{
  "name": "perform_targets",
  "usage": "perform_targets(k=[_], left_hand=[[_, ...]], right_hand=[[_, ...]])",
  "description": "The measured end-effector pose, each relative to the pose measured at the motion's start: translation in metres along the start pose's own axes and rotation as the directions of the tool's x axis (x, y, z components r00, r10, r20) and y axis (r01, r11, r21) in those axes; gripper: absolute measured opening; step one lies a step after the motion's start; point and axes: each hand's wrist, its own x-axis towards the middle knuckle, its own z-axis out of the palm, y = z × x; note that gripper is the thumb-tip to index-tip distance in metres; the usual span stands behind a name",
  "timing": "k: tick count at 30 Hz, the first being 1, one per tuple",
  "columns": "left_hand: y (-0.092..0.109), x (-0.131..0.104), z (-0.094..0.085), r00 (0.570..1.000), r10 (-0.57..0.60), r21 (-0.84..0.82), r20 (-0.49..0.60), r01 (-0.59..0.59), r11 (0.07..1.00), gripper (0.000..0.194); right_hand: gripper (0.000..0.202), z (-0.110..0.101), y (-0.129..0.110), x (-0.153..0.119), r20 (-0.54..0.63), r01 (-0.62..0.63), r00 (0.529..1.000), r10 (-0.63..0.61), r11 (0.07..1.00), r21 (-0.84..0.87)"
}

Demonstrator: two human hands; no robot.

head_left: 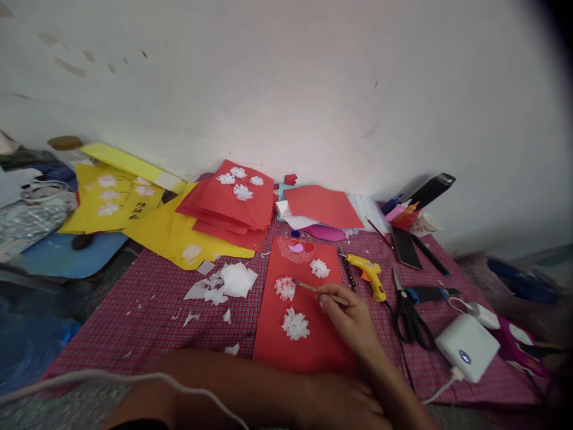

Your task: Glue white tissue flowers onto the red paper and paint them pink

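A red sheet (273, 334) lies on the checked cloth with three crumpled white paper flowers on it. My right hand (342, 307) pinches a thin paintbrush (308, 287), its tip at the left flower (285, 288), which has red colour on it. The upper right flower (319, 268) and the lower flower (295, 324) are white. At the sheet's top sits a clear palette (290, 248) with pink and red paint. My left forearm crosses the near edge of the sheet, and my left hand (344, 403) rests beneath the right forearm, its fingers mostly hidden.
White paper scraps (237, 279) lie left of the sheet. Red cards (233, 203) with flowers and yellow cards (120, 197) are behind. On the right are a yellow glue gun (369, 273), black scissors (409, 319), a phone (406, 247), a white power box (468, 346) and cables.
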Motion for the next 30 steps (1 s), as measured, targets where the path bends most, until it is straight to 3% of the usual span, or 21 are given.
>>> perform_targets(k=[9, 15, 26, 30], left_hand=[[-0.002, 0.001, 0.000, 1.000, 0.012, -0.057, 0.014, -0.011, 0.998, 0.011], [-0.001, 0.002, 0.002, 1.000, 0.016, -0.046, 0.008, -0.016, 0.999, 0.010], [-0.003, 0.002, 0.016, 1.000, 0.021, -0.084, -0.015, -0.022, 0.996, 0.008], [-0.003, 0.002, 0.013, 0.999, 0.028, -0.078, -0.024, -0.030, 0.997, 0.006]], right_hand=[[0.018, -0.009, 0.006, -0.014, -0.005, 0.012, 1.000, -0.012, 1.000, 0.000], [0.015, -0.012, -0.003, -0.026, 0.020, 0.035, 0.999, -0.035, 0.999, -0.026], [0.014, -0.008, -0.002, -0.023, 0.052, 0.072, 0.996, -0.069, 0.995, -0.070], [0.014, -0.007, -0.003, -0.022, 0.079, 0.111, 0.991, -0.106, 0.992, -0.067]])
